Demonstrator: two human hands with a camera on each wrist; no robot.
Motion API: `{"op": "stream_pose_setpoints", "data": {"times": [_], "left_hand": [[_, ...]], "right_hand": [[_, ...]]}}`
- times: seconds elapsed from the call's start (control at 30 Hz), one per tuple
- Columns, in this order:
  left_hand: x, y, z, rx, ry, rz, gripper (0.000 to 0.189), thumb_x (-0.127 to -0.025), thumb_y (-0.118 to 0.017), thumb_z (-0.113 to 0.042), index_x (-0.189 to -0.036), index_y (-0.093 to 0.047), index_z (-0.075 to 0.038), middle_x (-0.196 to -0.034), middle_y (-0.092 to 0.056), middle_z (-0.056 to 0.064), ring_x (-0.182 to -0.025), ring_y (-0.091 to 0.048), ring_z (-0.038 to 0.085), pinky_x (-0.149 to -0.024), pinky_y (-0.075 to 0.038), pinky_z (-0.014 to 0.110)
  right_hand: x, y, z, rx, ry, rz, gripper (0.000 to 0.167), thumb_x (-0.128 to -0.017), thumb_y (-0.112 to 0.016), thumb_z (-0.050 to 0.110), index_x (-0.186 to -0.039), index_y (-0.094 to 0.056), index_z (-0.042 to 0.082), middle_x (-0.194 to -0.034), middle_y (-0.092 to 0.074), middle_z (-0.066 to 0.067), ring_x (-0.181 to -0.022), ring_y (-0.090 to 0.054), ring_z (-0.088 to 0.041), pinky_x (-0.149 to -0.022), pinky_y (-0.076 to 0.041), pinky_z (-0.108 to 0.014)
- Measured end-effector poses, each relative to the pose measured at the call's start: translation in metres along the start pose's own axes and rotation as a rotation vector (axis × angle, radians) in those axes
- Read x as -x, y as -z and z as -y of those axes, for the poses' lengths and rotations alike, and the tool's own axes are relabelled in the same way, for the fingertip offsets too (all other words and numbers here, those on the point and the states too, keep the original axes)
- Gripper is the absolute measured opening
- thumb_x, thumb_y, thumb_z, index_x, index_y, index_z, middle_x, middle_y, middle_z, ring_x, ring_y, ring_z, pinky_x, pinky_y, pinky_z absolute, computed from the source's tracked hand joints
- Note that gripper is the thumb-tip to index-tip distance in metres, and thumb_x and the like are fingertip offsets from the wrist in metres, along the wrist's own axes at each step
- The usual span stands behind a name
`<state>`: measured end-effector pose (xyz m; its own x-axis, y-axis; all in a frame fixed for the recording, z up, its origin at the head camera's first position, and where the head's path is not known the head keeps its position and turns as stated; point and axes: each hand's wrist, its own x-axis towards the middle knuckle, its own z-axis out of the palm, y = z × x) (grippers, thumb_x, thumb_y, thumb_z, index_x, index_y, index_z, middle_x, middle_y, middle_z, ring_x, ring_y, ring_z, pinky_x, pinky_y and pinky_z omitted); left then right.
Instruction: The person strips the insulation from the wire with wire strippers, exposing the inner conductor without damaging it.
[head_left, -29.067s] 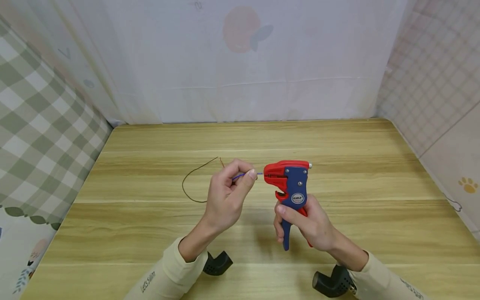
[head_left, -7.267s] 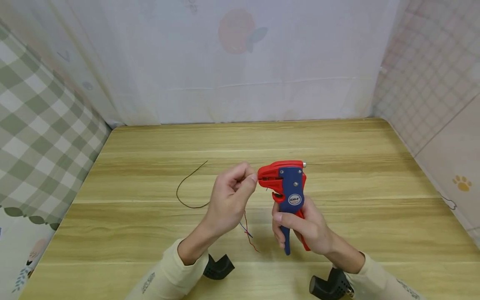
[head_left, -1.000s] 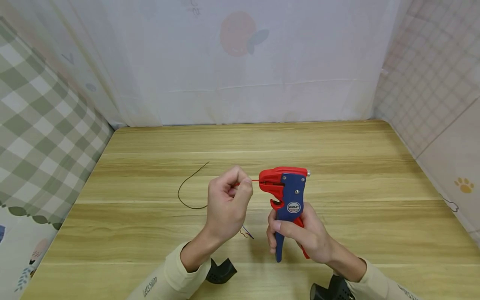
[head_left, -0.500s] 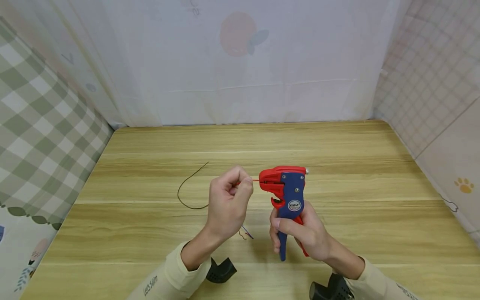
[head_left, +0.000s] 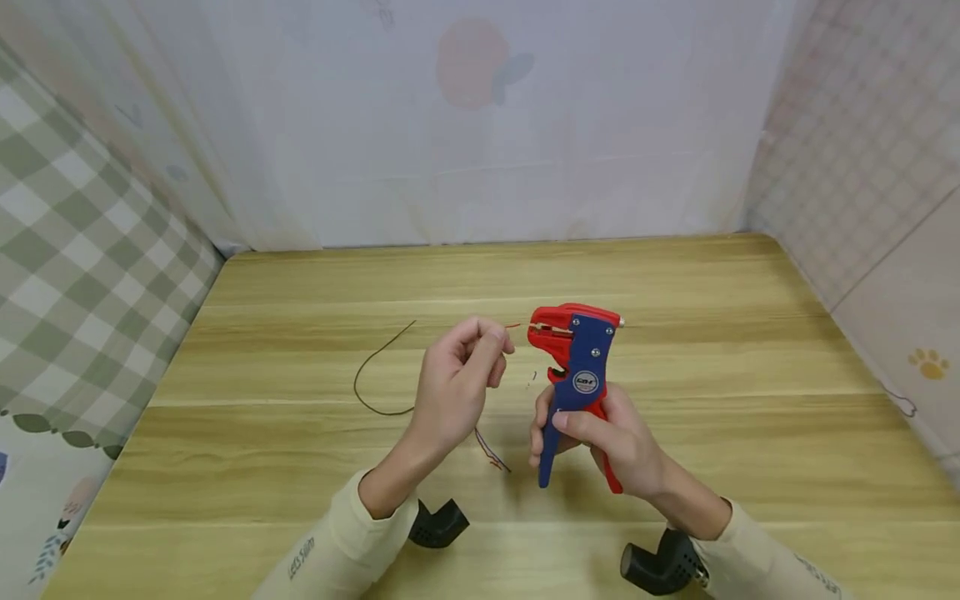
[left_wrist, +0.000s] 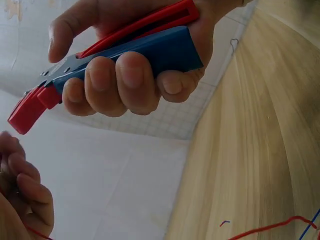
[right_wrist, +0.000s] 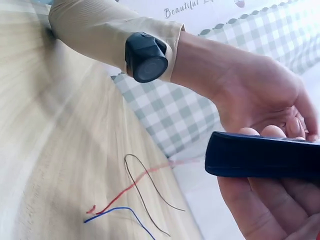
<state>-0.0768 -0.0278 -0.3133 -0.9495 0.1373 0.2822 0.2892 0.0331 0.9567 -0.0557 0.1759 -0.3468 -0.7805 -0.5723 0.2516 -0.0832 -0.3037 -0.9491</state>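
Note:
My left hand [head_left: 453,375] pinches a red wire [head_left: 513,326] between thumb and forefinger, and its end sticks out to the right. A short pale, bare-looking tip on that end points at the jaws of a red and blue wire stripper [head_left: 586,350]. My right hand [head_left: 600,433] grips the stripper by its handles, which are spread apart, and its jaws stand slightly parted. In the left wrist view, several right-hand fingers [left_wrist: 132,80] wrap the blue handle. The rest of the red wire [right_wrist: 120,192] trails down to the table in the right wrist view.
A dark thin wire [head_left: 357,379] lies curved on the wooden table [head_left: 262,467], left of the left hand. Below that hand lies a blue wire [right_wrist: 125,208]. Tiny scraps [head_left: 534,376] sit under the stripper. Curtains [head_left: 600,167] border the table behind and at the sides.
Half a second ago the red wire ran into the stripper's jaws; now its end is outside them. The stripper has risen and its handles have spread. Much earlier the left hand held a blue wire.

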Motion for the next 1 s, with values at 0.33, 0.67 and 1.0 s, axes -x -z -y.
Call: {"op": "stream_pose_setpoints", "data": {"times": [0.33,0.67,1.0], "left_hand": [[-0.016,0.006,0.011,0.111,0.242,0.147,0.018,-0.115,-0.039,-0.024,-0.117,-0.052,-0.011,-0.092,-0.079,0.021,-0.070,-0.073,0.018,-0.061,-0.058,0.032],[-0.019,-0.003,0.050,-0.242,0.286,0.282,0.020,-0.114,-0.045,-0.022,-0.112,-0.059,-0.008,-0.081,-0.079,0.006,-0.049,-0.060,0.033,-0.043,-0.034,0.024],[-0.045,-0.019,0.062,-0.665,0.170,0.384,0.023,-0.105,-0.064,-0.024,-0.104,-0.081,-0.010,-0.085,-0.073,0.000,-0.068,-0.055,0.013,-0.061,-0.041,0.025]], "right_hand": [[-0.004,0.018,0.015,-0.107,0.087,-0.122,0.035,-0.103,-0.028,-0.007,-0.106,-0.062,0.002,-0.091,-0.076,-0.006,-0.080,-0.079,-0.022,-0.076,-0.066,-0.044],[-0.006,0.029,0.017,-0.106,0.150,-0.155,0.034,-0.105,-0.027,-0.007,-0.110,-0.060,-0.003,-0.091,-0.075,-0.010,-0.078,-0.079,-0.026,-0.078,-0.066,-0.044],[-0.004,0.031,0.021,-0.108,0.183,-0.165,0.031,-0.105,-0.028,-0.008,-0.110,-0.059,-0.005,-0.092,-0.075,-0.012,-0.078,-0.079,-0.027,-0.078,-0.065,-0.044]]}}
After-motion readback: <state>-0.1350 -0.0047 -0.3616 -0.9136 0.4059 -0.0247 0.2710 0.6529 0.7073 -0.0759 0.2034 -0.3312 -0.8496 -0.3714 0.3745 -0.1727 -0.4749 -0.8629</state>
